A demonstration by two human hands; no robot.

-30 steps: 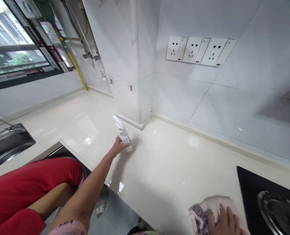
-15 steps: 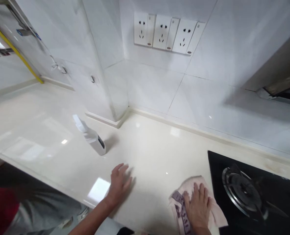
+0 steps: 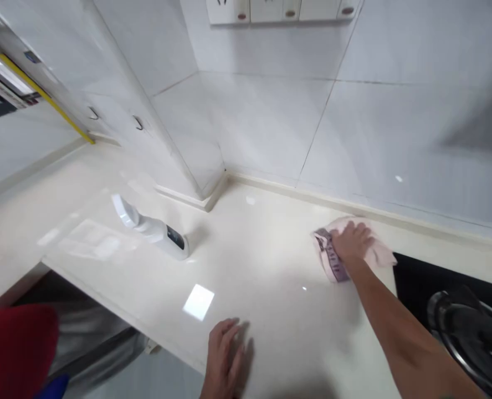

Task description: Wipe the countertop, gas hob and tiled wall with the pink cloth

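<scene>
My right hand (image 3: pixel 351 242) presses flat on a pink cloth (image 3: pixel 379 252) lying on the cream countertop (image 3: pixel 271 288) close to the back wall, just left of the stove. Fingers stretched, my left hand (image 3: pixel 224 357) rests flat on the counter near its front edge and holds nothing. A white spray bottle (image 3: pixel 152 228) stands alone on the counter to the left, well away from both hands, its nozzle pointing left.
A black gas stove (image 3: pixel 457 316) with a metal burner sits at the right. A tiled pillar (image 3: pixel 146 100) juts out at the back left. Wall sockets (image 3: pixel 279 10) line the top edge. A yellow pipe (image 3: pixel 46 98) runs down at the far left. Something red (image 3: pixel 17 349) shows at the lower left.
My left hand let go of the spray bottle and drew back to the front edge. My right hand slid the cloth away from me towards the back wall.
</scene>
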